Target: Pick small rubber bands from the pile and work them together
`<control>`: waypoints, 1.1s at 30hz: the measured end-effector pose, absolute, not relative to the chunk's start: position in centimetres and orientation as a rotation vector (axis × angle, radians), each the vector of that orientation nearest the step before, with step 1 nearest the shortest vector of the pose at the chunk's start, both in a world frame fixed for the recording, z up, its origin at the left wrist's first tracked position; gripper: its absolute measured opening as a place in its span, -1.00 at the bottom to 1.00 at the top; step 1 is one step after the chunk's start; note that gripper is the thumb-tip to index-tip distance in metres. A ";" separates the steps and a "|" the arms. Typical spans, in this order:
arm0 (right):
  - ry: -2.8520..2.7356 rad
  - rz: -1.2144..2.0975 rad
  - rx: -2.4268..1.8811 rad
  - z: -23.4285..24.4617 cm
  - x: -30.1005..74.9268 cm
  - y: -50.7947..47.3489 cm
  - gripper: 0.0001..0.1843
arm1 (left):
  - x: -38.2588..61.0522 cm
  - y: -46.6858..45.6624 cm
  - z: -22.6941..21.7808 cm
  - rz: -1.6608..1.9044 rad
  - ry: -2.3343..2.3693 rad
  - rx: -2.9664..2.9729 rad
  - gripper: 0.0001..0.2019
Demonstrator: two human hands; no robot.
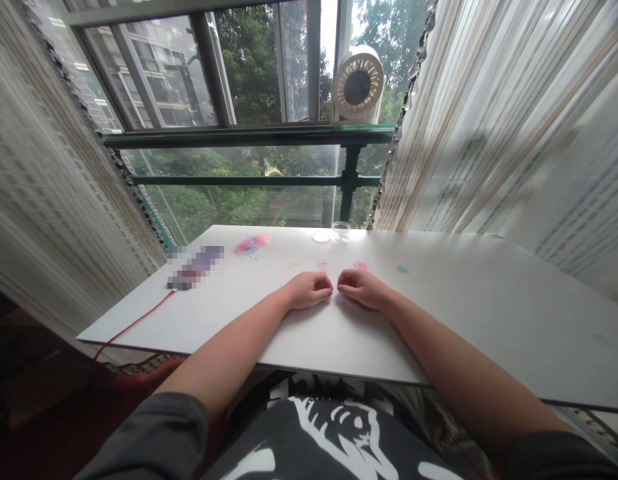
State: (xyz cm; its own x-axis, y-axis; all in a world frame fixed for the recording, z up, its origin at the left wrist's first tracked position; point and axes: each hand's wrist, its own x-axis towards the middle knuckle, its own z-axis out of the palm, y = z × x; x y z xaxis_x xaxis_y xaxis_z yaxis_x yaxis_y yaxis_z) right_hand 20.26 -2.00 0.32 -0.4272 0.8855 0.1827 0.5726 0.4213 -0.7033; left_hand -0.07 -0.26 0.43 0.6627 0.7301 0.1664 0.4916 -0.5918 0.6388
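Both of my hands lie on the white table with fingers curled, a small gap between them. Nothing shows in my left hand (311,290), nor in my right hand (359,288). Just beyond them are small groups of thin coloured bits that look like little rubber bands: a pale yellow group (295,265), a purple group (323,265), a pink group (361,265) and a teal group (401,269). A larger mixed pile (252,245), mostly pink with some blue, sits farther back on the left.
A clear round jar (341,232) and a white lid (321,237) stand at the back edge of the white table (479,313). A blurred-out device (196,267) with a red cable (133,321) lies left. Behind are a green railing (249,137), a round white fan (359,87) and striped curtains.
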 end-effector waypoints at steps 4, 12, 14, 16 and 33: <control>-2.133 0.755 -1.229 0.4 20.3 -2.1 -0.86 | -0.1 -0.2 0.4 0.567 0.942 2.321 -0.79; -2.122 0.773 -1.217 0.3 20.3 -2.0 -0.85 | 0.0 -0.3 0.4 0.573 0.958 2.320 -0.79; -2.121 0.775 -1.211 0.3 20.3 -2.0 -0.85 | 0.0 -0.3 0.4 0.576 0.959 2.323 -0.79; -2.121 0.776 -1.206 0.2 20.3 -2.0 -0.85 | -0.1 -0.3 0.4 0.572 0.959 2.326 -0.79; -2.122 0.788 -1.209 0.1 20.3 -1.9 -0.84 | -0.2 -0.4 1.0 0.522 0.945 2.318 -0.76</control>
State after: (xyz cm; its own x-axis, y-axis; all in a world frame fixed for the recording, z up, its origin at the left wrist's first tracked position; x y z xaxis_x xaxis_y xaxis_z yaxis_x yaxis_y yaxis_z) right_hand 20.31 -1.90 0.07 -0.4309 0.8835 0.1839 0.5491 0.4184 -0.7235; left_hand -0.21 -0.40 0.97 0.6731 0.7270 0.1357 0.5014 -0.5835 0.6389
